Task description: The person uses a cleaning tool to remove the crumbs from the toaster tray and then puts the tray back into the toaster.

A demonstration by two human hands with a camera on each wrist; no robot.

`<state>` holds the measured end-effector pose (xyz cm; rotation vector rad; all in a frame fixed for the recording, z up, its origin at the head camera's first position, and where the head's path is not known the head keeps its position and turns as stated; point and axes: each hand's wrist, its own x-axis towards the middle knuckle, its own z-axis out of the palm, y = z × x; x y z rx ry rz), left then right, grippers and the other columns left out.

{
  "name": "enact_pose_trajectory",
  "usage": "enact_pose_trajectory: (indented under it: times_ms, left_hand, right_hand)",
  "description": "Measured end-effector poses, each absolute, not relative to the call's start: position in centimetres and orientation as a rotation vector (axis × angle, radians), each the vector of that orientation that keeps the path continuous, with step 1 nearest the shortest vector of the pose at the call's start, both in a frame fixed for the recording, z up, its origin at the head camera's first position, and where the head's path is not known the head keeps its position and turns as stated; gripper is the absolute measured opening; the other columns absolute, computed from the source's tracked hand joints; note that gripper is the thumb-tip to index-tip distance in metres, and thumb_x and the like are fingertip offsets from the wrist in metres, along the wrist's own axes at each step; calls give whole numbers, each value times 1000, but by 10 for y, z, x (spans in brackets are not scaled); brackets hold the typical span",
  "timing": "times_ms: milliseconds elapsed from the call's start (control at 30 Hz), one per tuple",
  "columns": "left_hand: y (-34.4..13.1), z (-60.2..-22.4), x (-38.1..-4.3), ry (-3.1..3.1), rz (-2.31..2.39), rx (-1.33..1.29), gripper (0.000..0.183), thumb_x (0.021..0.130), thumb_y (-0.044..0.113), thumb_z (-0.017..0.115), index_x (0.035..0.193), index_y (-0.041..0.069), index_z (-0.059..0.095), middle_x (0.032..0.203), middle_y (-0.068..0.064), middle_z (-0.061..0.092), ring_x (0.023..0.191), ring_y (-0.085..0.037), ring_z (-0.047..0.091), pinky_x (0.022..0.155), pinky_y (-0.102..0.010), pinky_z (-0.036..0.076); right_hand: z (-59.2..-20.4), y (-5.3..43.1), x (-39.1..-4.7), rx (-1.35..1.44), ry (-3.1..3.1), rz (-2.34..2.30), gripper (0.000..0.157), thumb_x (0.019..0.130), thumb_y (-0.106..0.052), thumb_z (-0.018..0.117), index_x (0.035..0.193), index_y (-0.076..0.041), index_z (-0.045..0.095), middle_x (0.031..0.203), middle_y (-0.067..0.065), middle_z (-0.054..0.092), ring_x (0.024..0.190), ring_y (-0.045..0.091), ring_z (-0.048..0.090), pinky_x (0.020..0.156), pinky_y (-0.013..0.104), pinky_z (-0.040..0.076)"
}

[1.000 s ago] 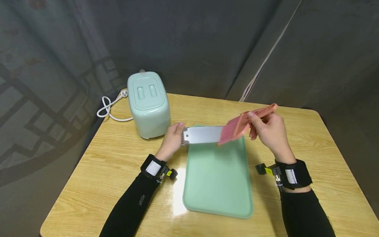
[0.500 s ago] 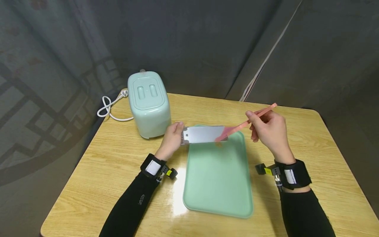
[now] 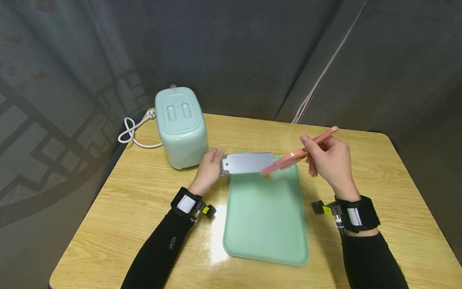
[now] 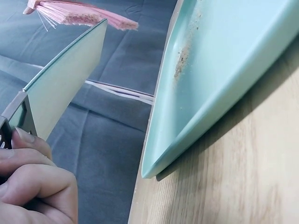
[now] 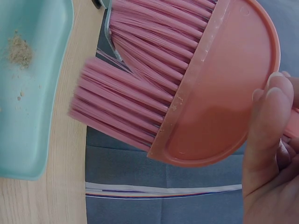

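Observation:
In the head view my left hand (image 3: 208, 170) grips the grey slotted end of a flat metal crumb tray (image 3: 249, 163), held out over the far part of a mint-green tray (image 3: 267, 224). My right hand (image 3: 330, 162) pinches the handle of a salmon-pink hand brush (image 3: 294, 155), tilted with its bristles down at the crumb tray's free end. The right wrist view shows the pink bristles (image 5: 154, 51) splayed around the metal edge. Crumbs cling to the bristle tips in the left wrist view. A small heap of brown crumbs (image 5: 19, 50) lies in the green tray.
A mint-green toaster (image 3: 182, 132) with a lid stands just behind my left hand. Its white cord (image 3: 127, 130) and plug lie at the table's left back edge. Dark curtains (image 3: 234, 60) hang behind the wooden table (image 3: 368, 172).
The brush has swung from showing its broad face to nearly edge-on, its bristles sweeping along the crumb tray's free end. More of the metal surface shows. My left hand has barely moved.

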<state>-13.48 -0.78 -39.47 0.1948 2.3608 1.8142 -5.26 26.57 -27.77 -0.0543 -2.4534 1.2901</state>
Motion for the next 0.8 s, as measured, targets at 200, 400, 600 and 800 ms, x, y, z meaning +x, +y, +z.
enact_pose_trajectory:
  times_ms: [200,400,600,800]
  left_hand:
    - [-8,-396,-135,2352,1809,195,42,101,38,31,100,5,57,91,-14,62,78,-21,59,63,-33,49]
    - [-8,-396,-135,2350,1805,190,42,101,38,30,100,6,57,90,-13,62,77,-21,59,62,-32,49]
    - [-10,-396,-135,2354,1823,177,40,101,36,32,96,4,56,87,-14,60,75,-23,57,62,-32,46]
    - [-12,-398,-135,2358,1825,174,39,101,36,32,97,6,57,88,-12,61,76,-22,57,62,-32,47]
  right_hand:
    - [-279,267,-52,-55,-2440,1302,35,90,-31,60,75,0,62,49,10,53,32,25,47,29,25,41]
    - [-277,267,-51,-69,-2431,1297,35,90,-32,60,75,0,62,49,9,54,32,25,47,30,26,42]
    - [-280,269,-51,-74,-2361,1347,34,89,-30,62,75,2,62,49,6,55,32,25,47,30,25,41]
    - [-293,280,-58,-106,-2283,1411,33,87,-31,64,75,0,64,49,5,56,32,26,47,30,27,41]
